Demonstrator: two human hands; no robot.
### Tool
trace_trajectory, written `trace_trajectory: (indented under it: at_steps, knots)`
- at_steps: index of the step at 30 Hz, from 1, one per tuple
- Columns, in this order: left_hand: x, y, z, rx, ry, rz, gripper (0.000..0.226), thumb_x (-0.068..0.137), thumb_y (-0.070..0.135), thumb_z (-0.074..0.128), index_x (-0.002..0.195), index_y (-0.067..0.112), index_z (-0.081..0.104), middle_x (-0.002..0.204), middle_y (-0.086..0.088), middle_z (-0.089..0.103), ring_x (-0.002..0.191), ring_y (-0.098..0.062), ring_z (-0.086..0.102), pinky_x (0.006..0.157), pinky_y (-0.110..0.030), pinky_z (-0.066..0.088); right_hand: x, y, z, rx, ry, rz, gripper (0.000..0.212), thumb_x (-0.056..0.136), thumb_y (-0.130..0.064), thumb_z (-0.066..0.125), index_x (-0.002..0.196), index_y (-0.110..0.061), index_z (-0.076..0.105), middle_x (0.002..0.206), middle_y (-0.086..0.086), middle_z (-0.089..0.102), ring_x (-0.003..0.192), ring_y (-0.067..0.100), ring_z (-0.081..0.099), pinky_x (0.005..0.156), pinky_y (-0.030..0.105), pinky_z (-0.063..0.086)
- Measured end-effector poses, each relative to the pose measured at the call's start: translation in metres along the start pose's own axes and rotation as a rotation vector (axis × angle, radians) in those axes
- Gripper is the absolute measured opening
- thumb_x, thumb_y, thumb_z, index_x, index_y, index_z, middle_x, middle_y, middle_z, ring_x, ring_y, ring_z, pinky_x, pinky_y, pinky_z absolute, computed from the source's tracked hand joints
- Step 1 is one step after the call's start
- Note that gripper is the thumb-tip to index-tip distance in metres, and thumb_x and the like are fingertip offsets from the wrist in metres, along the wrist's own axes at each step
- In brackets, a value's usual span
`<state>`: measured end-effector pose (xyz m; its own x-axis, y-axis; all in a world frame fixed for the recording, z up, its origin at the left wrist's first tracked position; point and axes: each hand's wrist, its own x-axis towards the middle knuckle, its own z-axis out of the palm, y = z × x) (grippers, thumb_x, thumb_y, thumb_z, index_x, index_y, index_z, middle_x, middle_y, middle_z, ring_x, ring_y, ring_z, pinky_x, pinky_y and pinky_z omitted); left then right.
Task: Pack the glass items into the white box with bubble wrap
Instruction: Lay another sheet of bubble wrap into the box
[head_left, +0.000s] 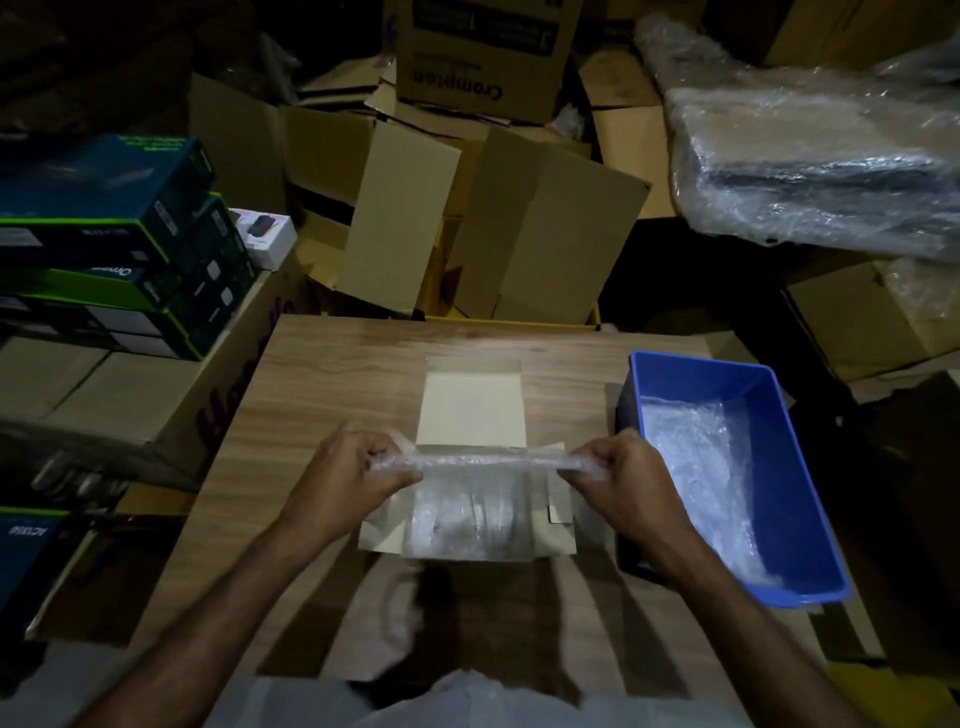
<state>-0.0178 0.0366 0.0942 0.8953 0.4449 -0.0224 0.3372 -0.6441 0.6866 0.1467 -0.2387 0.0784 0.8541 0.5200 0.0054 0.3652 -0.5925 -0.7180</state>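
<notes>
A white box (470, 402) lies open on the wooden table (322, 374), lid flap pointing away from me. I hold a sheet of bubble wrap (483, 483) stretched flat above the box's near half. My left hand (358, 475) grips its left edge and my right hand (621, 475) grips its right edge, both with curled fingers. Through the sheet, more wrap and something glassy show faintly inside the box, too blurred to name.
A blue plastic bin (800, 467) with loose bubble wrap inside stands at the table's right edge. Stacked dark product boxes (119, 239) sit at left, brown cartons (467, 208) crowd behind the table, and a plastic-wrapped bundle (810, 156) lies at upper right.
</notes>
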Motion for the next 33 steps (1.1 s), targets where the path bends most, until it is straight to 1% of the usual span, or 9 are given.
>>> trace_trajectory:
  at_steps: [4, 7, 12, 16, 19, 24, 28, 31, 33]
  knots:
    - [-0.002, 0.000, -0.019, -0.176, -0.183, -0.021, 0.019, 0.083, 0.026, 0.082, 0.074, 0.017, 0.066, 0.117, 0.009, 0.068, 0.115, -0.009, 0.062, 0.091, -0.037, 0.055, 0.011, -0.004, -0.024, 0.077, -0.176, -0.036, 0.014, 0.083, -0.037, 0.082, 0.084, -0.026, 0.073, 0.107, -0.006, 0.059, 0.106, 0.008, 0.055, 0.092, 0.033, 0.047]
    - [0.000, 0.006, -0.047, -0.318, -0.535, -0.096, 0.025, 0.086, 0.020, 0.078, 0.094, -0.001, 0.067, 0.096, -0.016, 0.072, 0.093, -0.035, 0.070, 0.082, -0.054, 0.057, 0.019, -0.020, -0.045, 0.456, -0.387, 0.056, 0.020, 0.092, -0.033, 0.073, 0.099, -0.015, 0.072, 0.100, 0.006, 0.075, 0.096, 0.021, 0.073, 0.087, 0.048, 0.060]
    - [0.012, 0.043, -0.051, -0.421, -0.986, -0.094, 0.060, 0.086, 0.005, 0.077, 0.139, 0.013, 0.050, 0.125, -0.012, 0.070, 0.116, -0.029, 0.068, 0.098, -0.047, 0.055, 0.034, -0.058, -0.040, 0.620, -0.450, 0.038, 0.038, 0.087, -0.032, 0.080, 0.102, 0.001, 0.070, 0.099, 0.026, 0.073, 0.088, 0.047, 0.070, 0.083, 0.056, 0.057]
    - [0.014, 0.067, -0.018, -0.522, -0.759, -0.092, 0.037, 0.094, 0.012, 0.068, 0.130, 0.011, 0.058, 0.115, -0.012, 0.075, 0.101, -0.027, 0.073, 0.090, -0.045, 0.059, 0.028, -0.066, -0.025, 1.335, -0.560, 0.351, 0.058, 0.088, -0.055, 0.070, 0.119, -0.006, 0.072, 0.105, 0.015, 0.071, 0.093, 0.027, 0.069, 0.095, 0.044, 0.053]
    - [0.005, 0.060, 0.000, -0.663, -0.406, -0.193, 0.035, 0.087, 0.021, 0.075, 0.118, 0.008, 0.065, 0.112, -0.011, 0.075, 0.106, -0.033, 0.071, 0.091, -0.052, 0.057, 0.000, -0.051, 0.004, 1.645, -0.467, 0.560, 0.080, 0.090, -0.072, 0.052, 0.134, -0.008, 0.065, 0.132, 0.021, 0.066, 0.120, 0.039, 0.065, 0.110, 0.056, 0.041]
    - [-0.018, 0.055, 0.030, -0.697, -0.046, -0.278, 0.024, 0.085, 0.019, 0.078, 0.105, 0.009, 0.070, 0.094, -0.006, 0.078, 0.090, -0.025, 0.074, 0.073, -0.039, 0.062, -0.025, -0.045, 0.034, 1.228, -0.519, 0.488, 0.051, 0.094, -0.031, 0.070, 0.136, -0.005, 0.058, 0.131, 0.020, 0.067, 0.120, 0.037, 0.065, 0.104, 0.051, 0.050]
    - [-0.023, 0.052, 0.035, -0.725, 0.011, -0.290, 0.053, 0.088, 0.016, 0.076, 0.135, 0.025, 0.052, 0.110, 0.002, 0.075, 0.097, -0.011, 0.074, 0.066, -0.024, 0.060, -0.017, -0.051, 0.040, 0.974, -0.243, 0.332, 0.046, 0.083, -0.006, 0.081, 0.125, -0.004, 0.061, 0.116, 0.019, 0.073, 0.104, 0.035, 0.072, 0.086, 0.041, 0.061]
    - [-0.021, 0.037, 0.028, -0.695, -0.052, -0.270, 0.097, 0.088, 0.010, 0.075, 0.155, 0.049, 0.016, 0.116, 0.005, 0.061, 0.102, -0.011, 0.070, 0.070, -0.023, 0.061, -0.020, -0.052, 0.037, 0.818, -0.117, 0.287, 0.077, 0.082, -0.002, 0.081, 0.143, -0.022, 0.038, 0.117, 0.006, 0.070, 0.095, 0.005, 0.073, 0.071, 0.022, 0.060]
    - [-0.019, 0.029, 0.024, -0.702, -0.128, -0.211, 0.104, 0.085, 0.003, 0.077, 0.157, 0.048, 0.016, 0.126, -0.002, 0.062, 0.111, -0.021, 0.069, 0.083, -0.032, 0.062, -0.021, -0.049, 0.033, 0.762, -0.148, 0.171, 0.103, 0.085, -0.003, 0.079, 0.155, -0.044, 0.015, 0.120, -0.006, 0.061, 0.099, -0.006, 0.069, 0.074, 0.021, 0.060]
